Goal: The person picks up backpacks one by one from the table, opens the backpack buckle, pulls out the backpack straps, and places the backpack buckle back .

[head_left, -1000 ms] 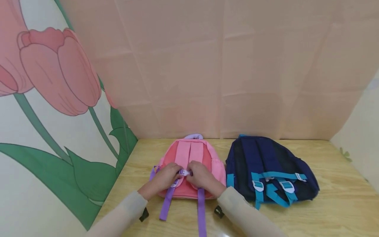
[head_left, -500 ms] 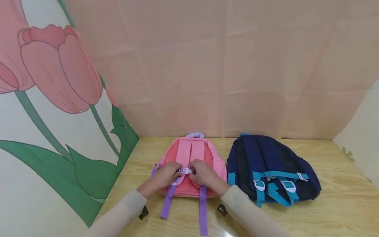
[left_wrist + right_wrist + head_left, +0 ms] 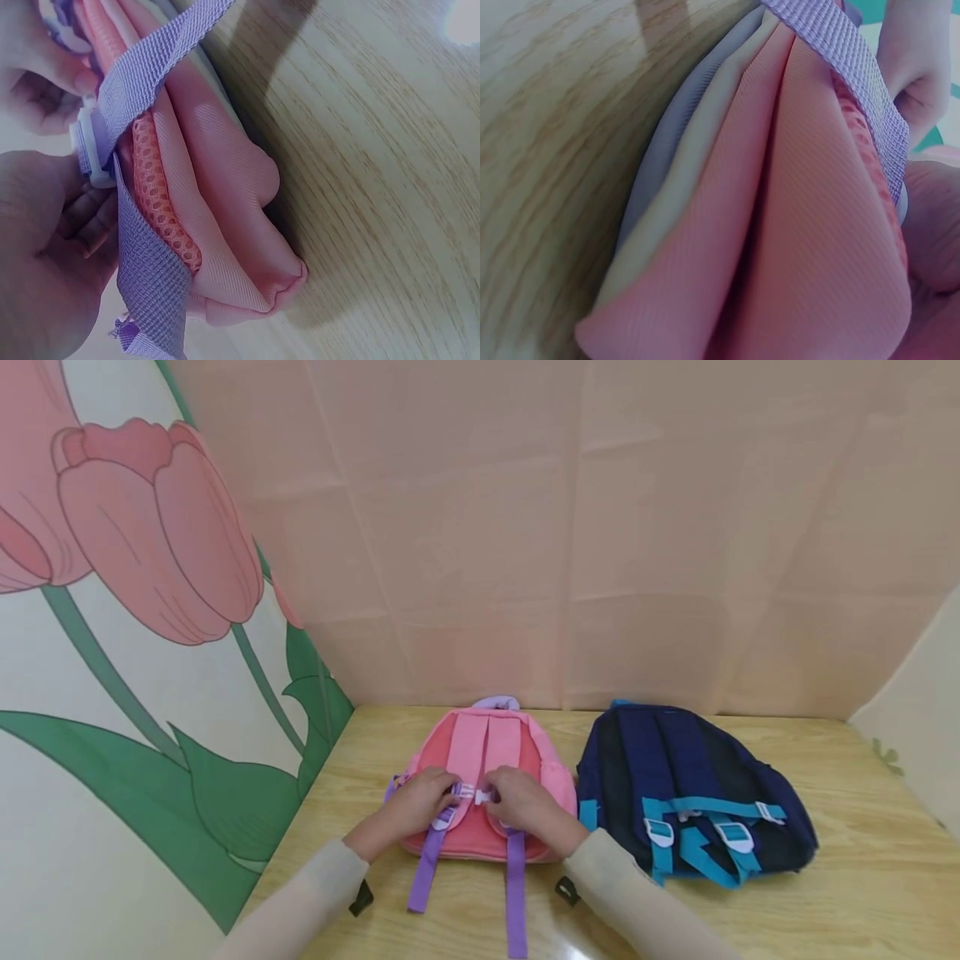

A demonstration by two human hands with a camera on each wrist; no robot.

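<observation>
A pink backpack (image 3: 487, 727) lies on the table with its shoulder straps facing up. Across the middle of the straps sits a white-and-purple side-release buckle. My left hand (image 3: 412, 803) pinches its left half (image 3: 462, 790). From the right, my right hand (image 3: 528, 802) pinches the right half (image 3: 482, 796). The two halves look at least partly drawn apart; the fingers hide their ends. In the left wrist view a purple webbing strap (image 3: 154, 247) hangs by a white strap adjuster (image 3: 91, 146) near my left hand. The right wrist view mostly shows the bag's pink side (image 3: 817, 210).
A navy backpack (image 3: 667, 752) with turquoise straps (image 3: 720, 802) lies close to the right of the pink one. Loose purple strap ends (image 3: 516, 893) trail toward the table's (image 3: 885, 860) front. A beige sheet (image 3: 465, 527) hangs behind; a tulip-painted wall (image 3: 150, 543) stands left.
The buckle looked joined half a second ago; now its right half shows a little away from the left one. Both hands stay at the middle of the straps. The head view shifts slightly.
</observation>
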